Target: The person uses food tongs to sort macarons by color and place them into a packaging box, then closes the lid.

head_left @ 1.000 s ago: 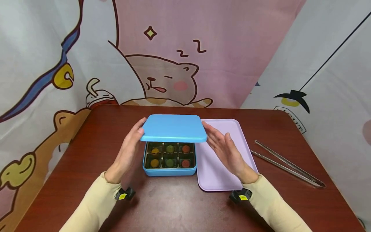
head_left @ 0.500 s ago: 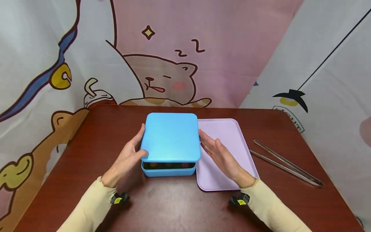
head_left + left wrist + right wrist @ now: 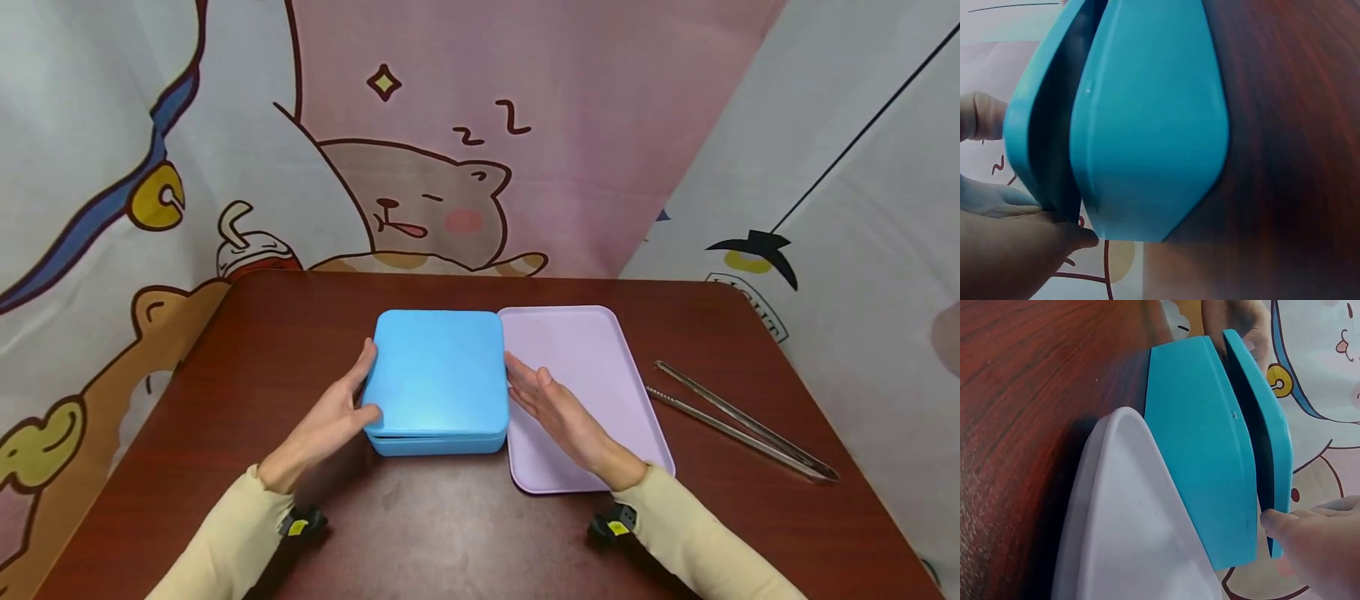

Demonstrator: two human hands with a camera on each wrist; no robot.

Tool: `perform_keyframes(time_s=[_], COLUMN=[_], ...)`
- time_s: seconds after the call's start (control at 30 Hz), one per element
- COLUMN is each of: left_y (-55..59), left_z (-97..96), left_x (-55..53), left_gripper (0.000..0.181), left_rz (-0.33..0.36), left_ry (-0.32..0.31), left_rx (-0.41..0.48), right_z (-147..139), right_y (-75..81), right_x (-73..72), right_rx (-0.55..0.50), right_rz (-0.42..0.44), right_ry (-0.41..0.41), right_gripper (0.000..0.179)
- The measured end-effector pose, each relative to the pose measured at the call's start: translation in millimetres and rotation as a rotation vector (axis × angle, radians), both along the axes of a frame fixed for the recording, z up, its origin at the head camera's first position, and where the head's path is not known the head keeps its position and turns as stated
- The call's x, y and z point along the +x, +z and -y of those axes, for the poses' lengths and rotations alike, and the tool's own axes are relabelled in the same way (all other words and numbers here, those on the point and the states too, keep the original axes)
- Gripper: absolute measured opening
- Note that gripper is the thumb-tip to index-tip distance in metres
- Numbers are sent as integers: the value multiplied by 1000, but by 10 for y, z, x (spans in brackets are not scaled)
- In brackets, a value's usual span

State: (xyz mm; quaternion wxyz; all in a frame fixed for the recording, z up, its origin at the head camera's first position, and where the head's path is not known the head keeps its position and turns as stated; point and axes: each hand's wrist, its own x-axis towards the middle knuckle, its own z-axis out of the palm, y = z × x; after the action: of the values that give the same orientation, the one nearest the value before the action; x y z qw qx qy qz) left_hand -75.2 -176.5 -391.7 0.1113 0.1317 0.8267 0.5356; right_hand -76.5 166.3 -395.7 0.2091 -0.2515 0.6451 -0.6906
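Note:
A light blue lid (image 3: pixel 437 375) is held just above a matching blue box (image 3: pixel 438 447), with a dark gap between them in both wrist views. My left hand (image 3: pixel 324 425) holds the lid's left side, thumb over its near left corner and fingers along the edge. On the opposite side, the straight fingers of my right hand (image 3: pixel 566 417) touch the lid's right edge, thumb raised off it. The left wrist view shows the box wall (image 3: pixel 1147 125) standing on the table under the tilted lid. What lies inside the box is hidden now.
A lilac tray (image 3: pixel 570 333) lies right beside the box, partly under my right hand. Metal tongs (image 3: pixel 750 429) rest farther right on the dark red wooden table (image 3: pixel 480 533). A cartoon-printed cloth (image 3: pixel 585 125) hangs behind the table.
The lid has come down and toward me over the box, covering the small round pieces seen in its compartments. Both hands moved with it, and the left thumb went onto its top.

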Motion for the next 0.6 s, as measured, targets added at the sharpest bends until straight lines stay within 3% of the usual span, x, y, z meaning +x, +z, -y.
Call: perform_keyframes(time_s=[0.33,0.6], left_y=[-82,-77], left_z=[-15,-47], left_x=[7,3], left_gripper=[94,93], left_rz=[30,45], left_ry=[-2,5], left_rx=[-28,-22], right_z=[6,3], right_y=[4,-37], right_x=[-20,-31], right_rx=[14,26], right_rz=[23,42], right_ry=[-3,-1], right_gripper=[83,84])
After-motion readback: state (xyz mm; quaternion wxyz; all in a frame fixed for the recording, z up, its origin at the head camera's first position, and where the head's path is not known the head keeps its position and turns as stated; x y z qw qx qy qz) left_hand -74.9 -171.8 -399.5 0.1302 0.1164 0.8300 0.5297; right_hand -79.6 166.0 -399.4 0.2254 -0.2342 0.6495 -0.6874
